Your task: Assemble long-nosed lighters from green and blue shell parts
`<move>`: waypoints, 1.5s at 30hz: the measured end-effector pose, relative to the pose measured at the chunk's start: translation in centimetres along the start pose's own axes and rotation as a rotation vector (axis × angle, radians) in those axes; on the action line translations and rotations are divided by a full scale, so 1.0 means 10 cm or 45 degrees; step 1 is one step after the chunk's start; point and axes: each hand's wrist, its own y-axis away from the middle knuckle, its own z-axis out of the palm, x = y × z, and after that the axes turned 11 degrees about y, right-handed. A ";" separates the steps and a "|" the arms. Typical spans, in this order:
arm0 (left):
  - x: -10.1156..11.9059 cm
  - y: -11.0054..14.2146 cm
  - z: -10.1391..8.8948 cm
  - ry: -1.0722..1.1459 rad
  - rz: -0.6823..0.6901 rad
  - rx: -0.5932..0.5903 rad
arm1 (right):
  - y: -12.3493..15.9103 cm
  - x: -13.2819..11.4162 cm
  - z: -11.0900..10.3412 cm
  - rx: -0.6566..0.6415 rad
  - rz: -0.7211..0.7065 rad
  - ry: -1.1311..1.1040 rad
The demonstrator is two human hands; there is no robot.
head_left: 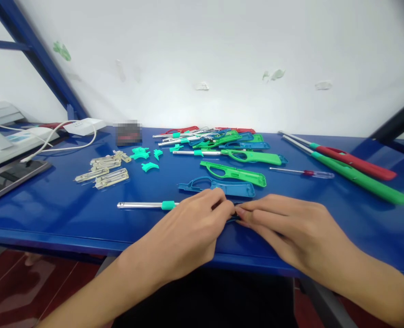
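Note:
Both hands meet over a gas lighter at the table's front. Its silver tube (140, 205) with a teal collar (168, 205) sticks out to the left from under my left hand (198, 223). My left hand is closed around the lighter's body, and my right hand (287, 221) pinches at its right end. Only a dark blue sliver of the body shows between the fingers; the rest is hidden. Just beyond lie a blue handle shell (236, 187) and a green handle shell (238, 174).
Teal triggers (150, 166) and clear fuel cartridges (111, 177) lie to the left. Behind are a green lighter (256, 157) and a heap of lighter parts. A screwdriver (318, 174), a red lighter (359, 163) and another green lighter (366, 180) lie right. A tablet-like device (17, 177) sits far left.

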 end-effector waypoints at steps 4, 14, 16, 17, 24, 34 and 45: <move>0.00 0.00 0.02 0.129 -0.072 0.034 | 0.00 0.00 0.01 0.032 0.008 0.038; 0.04 -0.01 0.01 0.036 -0.044 0.056 | 0.03 0.00 0.05 0.069 0.008 0.089; 0.07 -0.02 0.01 -0.031 0.010 0.078 | 0.03 0.00 0.05 0.070 0.000 0.092; 0.08 -0.03 0.01 -0.069 0.040 0.085 | 0.03 0.00 0.05 0.073 -0.005 0.094; 0.06 -0.02 -0.01 -0.095 0.062 0.005 | 0.00 0.01 0.02 0.034 -0.045 0.075; 0.18 0.10 -0.03 0.157 -0.085 0.055 | 0.03 -0.02 -0.01 -0.056 -0.013 -0.021; 0.01 0.33 -0.12 -0.012 -0.195 0.141 | 0.13 -0.02 -0.01 -0.028 0.124 0.039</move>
